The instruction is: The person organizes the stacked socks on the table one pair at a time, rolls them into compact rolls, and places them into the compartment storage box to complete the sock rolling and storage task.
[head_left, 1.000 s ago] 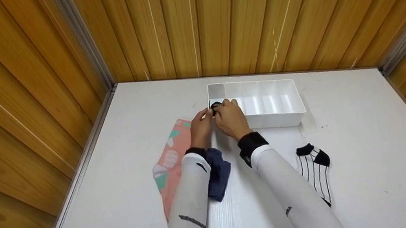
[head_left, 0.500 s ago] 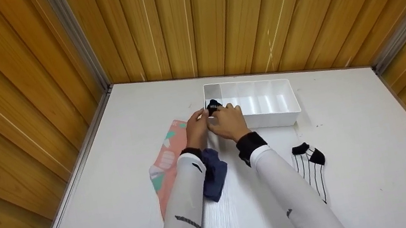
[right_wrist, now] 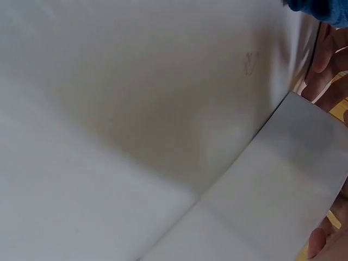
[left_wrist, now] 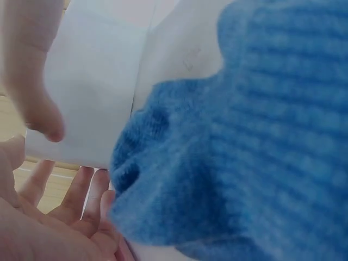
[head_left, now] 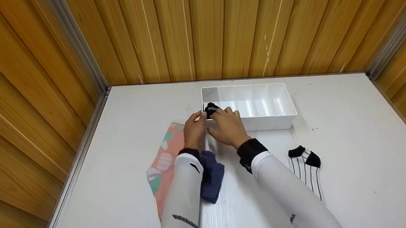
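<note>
A black sock point(head_left: 211, 108) with white lettering lies bunched in the left end compartment of a white divided box point(head_left: 270, 121). My right hand point(head_left: 228, 127) reaches over the front rim, its fingertips pressing on the sock. The right thumb point(left_wrist: 38, 103) stays outside, in front of the box's front wall. My left hand point(head_left: 194, 132) holds the box at its left end, thumb at the rim and fingers point(left_wrist: 73, 196) along the outer left wall. Below the left wrist lies a dark blue sock point(head_left: 211, 176), large and ribbed in the left wrist view.
A pink sock point(head_left: 164, 166) with green and white patches lies left of the left forearm, partly under it. A white sock point(head_left: 306, 171) with black stripes lies right of the right forearm. Wooden panel walls point(head_left: 171, 24) stand behind and beside the white table point(head_left: 357, 146).
The black sock sits lower and more spread in the compartment, its lettering now showing. My right fingers have shifted off its top toward the front rim. The head view has moved slightly.
</note>
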Tool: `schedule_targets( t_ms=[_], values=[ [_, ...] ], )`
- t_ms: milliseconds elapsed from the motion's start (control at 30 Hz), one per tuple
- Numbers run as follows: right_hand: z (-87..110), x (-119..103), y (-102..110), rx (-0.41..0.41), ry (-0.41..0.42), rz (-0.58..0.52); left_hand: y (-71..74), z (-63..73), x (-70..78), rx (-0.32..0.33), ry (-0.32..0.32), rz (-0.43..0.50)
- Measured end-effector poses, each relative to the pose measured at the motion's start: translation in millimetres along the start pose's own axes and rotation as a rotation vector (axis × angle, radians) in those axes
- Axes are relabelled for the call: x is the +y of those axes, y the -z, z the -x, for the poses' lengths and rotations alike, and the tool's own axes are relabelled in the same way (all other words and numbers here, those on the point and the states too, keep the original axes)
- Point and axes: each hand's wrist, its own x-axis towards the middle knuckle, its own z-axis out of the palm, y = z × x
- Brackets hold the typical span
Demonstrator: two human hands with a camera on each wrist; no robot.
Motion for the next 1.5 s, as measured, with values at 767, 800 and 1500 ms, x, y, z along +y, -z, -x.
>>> schedule_targets(
  t_ms=[767, 800, 1500],
  values=[
    [59.4, 1.8, -3.4, -0.191, 0.208, -0.253, 30.2, 44.1, 1.0, -0.193, -0.195, -0.631],
    [58.8, 2.8, -4.3, -0.188, 0.203, -0.260, 30.2, 45.4, 1.3, -0.212, -0.202, -0.648],
    [84.8, 29.5, 10.1, -0.045, 0.337, 0.002, -7.7, 36.6, -2.0, -0.432, -0.468, -0.679]
  ],
)
